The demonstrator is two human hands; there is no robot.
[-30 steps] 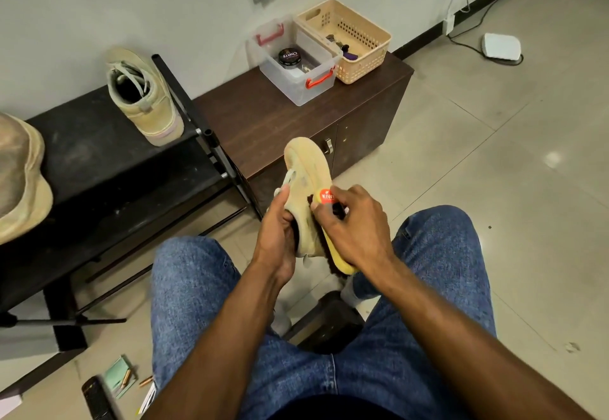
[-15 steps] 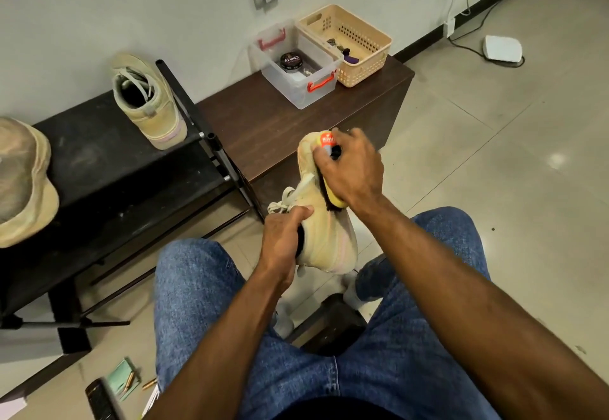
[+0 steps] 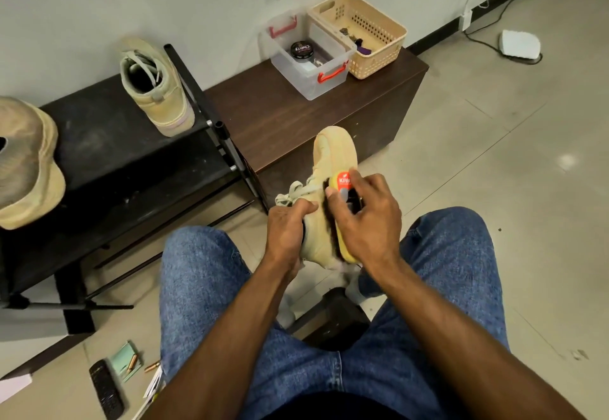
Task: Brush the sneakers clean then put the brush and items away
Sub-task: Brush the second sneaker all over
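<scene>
A seated person is gripping a tan sneaker above the knees with the left hand while the right hand is holding a yellow brush against its side, the second sneaker waiting on the shelf, nothing yet put away in the clear box on the bench.

A tan suede sneaker is sitting between the hands above the knees, the yellow-backed brush lying against its right side. Behind it, a dark wooden worktop is carrying a clear plastic box with a beige slotted basket just to its right. Left of the worktop, a second tan sneaker is standing on a black metal rack.
</scene>
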